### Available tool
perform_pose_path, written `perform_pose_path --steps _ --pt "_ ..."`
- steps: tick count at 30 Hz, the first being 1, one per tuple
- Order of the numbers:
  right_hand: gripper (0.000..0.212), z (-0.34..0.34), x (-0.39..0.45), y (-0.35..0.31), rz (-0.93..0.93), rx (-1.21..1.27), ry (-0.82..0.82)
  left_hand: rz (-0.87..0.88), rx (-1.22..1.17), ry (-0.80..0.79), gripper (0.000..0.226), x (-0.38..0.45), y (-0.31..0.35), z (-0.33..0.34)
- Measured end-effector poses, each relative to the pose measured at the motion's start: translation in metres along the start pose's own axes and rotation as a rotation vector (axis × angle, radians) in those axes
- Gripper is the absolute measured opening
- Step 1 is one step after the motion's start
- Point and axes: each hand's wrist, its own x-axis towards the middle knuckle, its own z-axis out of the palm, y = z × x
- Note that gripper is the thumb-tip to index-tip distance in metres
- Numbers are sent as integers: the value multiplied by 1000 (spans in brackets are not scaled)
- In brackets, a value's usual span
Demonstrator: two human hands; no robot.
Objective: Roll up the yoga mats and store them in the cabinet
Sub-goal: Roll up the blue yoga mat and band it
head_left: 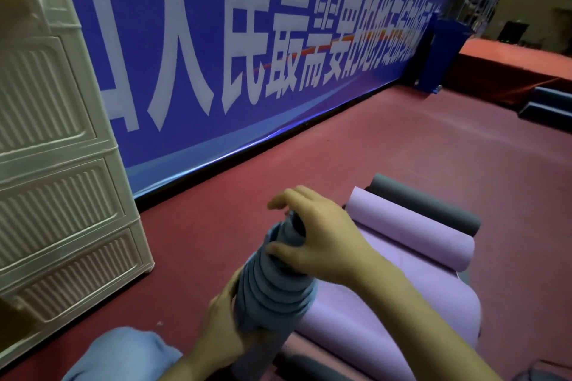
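A grey-blue yoga mat (272, 291), rolled up with its layers telescoped out into a cone, stands on end in front of me. My left hand (219, 331) wraps around its lower part. My right hand (322, 241) grips its narrow top end, fingers curled on it. To the right a purple yoga mat (411, 284) lies partly unrolled on the floor, its far end curled into a roll (411, 229). Behind that lies a dark grey rolled mat (427, 201). The cream plastic drawer cabinet (58, 195) stands at the left, its drawers shut.
A large blue banner (247, 40) with white characters runs along the wall behind. The floor is dark red carpet (402, 145). Blue steps (548, 105) and a raised red platform (507, 62) stand far right. My knee in light blue fabric (123, 356) shows at the bottom left.
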Motion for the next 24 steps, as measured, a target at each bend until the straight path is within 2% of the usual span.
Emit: perform_pose_path --steps 3,6,9,14,17,21,24 --pt "65 1 -12 3 99 171 68 -98 -56 10 122 -5 -10 2" --pt "79 28 -20 3 142 204 82 -161 -61 -33 127 -8 -10 4" --pt "68 58 -21 6 200 242 208 -165 -66 -29 127 -9 -14 8" --pt "54 100 -38 13 257 216 207 -125 -3 -37 122 -8 -17 4" --pt "48 99 -32 14 268 213 266 -93 -3 -16 118 -3 -6 2" --pt "35 75 -18 6 165 169 270 -64 -32 46 111 6 9 0" --pt "48 72 -17 2 169 119 174 -74 -15 0 117 9 1 -4"
